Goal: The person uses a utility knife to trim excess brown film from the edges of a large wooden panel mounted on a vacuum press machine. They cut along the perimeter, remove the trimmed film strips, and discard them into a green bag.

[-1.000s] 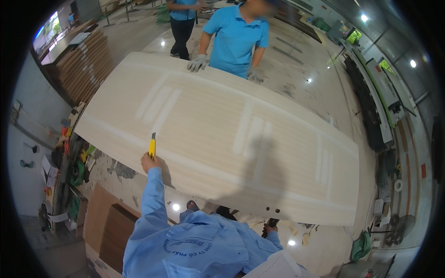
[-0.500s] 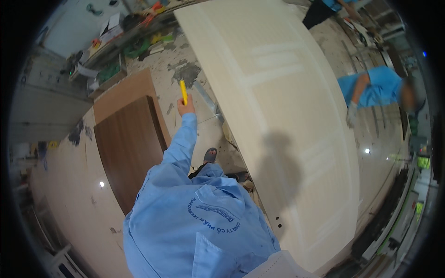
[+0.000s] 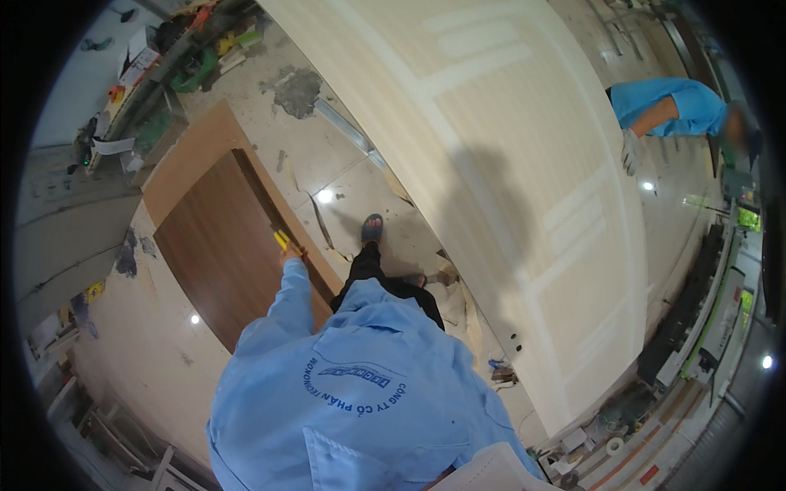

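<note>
My left hand (image 3: 292, 253) is closed around a slim yellow tool (image 3: 281, 238), whose exact kind is too small to make out. Hand and tool are over the right edge of a dark brown wood-grain panel (image 3: 214, 254), which lies on a lighter brown board (image 3: 214, 135). Whether the tool touches the panel cannot be told. To my right stretches a large pale panel (image 3: 483, 106) with whitish bands and my shadow on it. My right hand is out of view; only the blue sleeve on that side shows.
A co-worker in blue (image 3: 667, 110) bends at the pale panel's far right edge, a gloved hand (image 3: 631, 153) on it. Metal strips (image 3: 348, 129) and torn scraps lie on the floor near my feet. Cluttered shelving (image 3: 155, 90) stands at upper left; long profiles (image 3: 696, 327) line the right.
My left hand has drawn back from over the floor, down and left to the brown panel's edge, still holding the yellow tool. The view has shifted. A second person at upper right has left view.
</note>
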`<state>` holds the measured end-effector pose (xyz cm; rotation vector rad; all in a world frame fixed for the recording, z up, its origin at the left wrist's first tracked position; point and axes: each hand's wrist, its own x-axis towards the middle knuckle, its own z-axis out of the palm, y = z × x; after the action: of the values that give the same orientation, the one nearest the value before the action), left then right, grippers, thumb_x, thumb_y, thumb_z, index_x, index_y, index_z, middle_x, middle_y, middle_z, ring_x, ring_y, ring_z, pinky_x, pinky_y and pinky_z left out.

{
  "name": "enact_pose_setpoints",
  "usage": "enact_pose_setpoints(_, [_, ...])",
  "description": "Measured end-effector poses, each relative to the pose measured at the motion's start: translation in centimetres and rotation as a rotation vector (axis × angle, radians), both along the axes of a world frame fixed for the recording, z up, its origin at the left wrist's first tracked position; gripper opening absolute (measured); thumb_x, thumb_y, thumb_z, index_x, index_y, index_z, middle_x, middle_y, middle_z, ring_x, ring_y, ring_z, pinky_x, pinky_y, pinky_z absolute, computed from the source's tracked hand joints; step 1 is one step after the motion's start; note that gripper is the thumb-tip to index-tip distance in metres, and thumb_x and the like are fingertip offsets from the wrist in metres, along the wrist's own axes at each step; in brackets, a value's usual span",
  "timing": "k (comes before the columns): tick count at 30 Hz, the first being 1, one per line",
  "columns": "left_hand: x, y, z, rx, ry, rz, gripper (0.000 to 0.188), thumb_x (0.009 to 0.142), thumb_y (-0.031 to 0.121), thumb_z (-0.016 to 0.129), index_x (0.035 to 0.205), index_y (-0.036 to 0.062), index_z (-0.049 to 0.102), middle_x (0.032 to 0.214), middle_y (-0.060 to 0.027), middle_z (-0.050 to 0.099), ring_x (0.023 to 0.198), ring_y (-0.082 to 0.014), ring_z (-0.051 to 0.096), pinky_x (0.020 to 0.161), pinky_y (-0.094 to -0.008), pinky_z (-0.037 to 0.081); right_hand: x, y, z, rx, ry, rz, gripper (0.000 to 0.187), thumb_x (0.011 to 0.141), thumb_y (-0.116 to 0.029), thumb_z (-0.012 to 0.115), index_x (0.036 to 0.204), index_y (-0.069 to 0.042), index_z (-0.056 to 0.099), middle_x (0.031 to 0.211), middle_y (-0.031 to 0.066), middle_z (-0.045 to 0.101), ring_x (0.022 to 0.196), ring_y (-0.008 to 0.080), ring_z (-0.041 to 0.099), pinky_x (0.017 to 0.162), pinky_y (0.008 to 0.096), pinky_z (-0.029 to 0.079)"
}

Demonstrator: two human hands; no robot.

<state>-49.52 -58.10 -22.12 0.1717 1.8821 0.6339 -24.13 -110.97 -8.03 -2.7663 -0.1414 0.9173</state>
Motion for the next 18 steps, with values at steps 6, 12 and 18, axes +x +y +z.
enact_pose_setpoints(6, [13.3,8.6,12.5,0.53,-0.455,-0.453,0.034,0.098,0.04,0.053,0.106,0.0088,0.061,0.066,-0.0052,0.059,0.049,-0.0145,0.054,0.044,-0.0275,0.043,3.5,7.8,0.3,0.303,-0.285,0.261,0.039,0.087,-0.023,0.067,0.12,-0.002,0.061,0.103,0.0152,0.071,0.091,0.029,0.07,0.076,0.0358,0.055])
enact_pose_setpoints(12, [27.4,6.2,28.4,0.879,-0.719,-0.932,0.038,0.1,0.04,0.053,0.102,0.0028,0.062,0.06,-0.0045,0.055,0.045,-0.0104,0.047,0.041,-0.0245,0.035,1.2,5.7,2.8,0.797,0.29,-0.423,0.029,0.09,-0.02,0.064,0.113,-0.001,0.064,0.096,0.0123,0.072,0.079,0.0174,0.07,0.069,0.03,0.054])
enact_pose_setpoints(18, [34.0,-14.1,33.6,0.695,-0.985,-1.374,0.043,0.101,0.041,0.047,0.114,0.0008,0.058,0.065,-0.0033,0.053,0.047,-0.0096,0.046,0.041,-0.0221,0.035,-8.6,-7.7,2.2,0.647,0.03,-0.592,0.027,0.092,-0.019,0.063,0.112,0.0,0.064,0.088,0.0109,0.071,0.076,0.0163,0.069,0.068,0.0279,0.053])
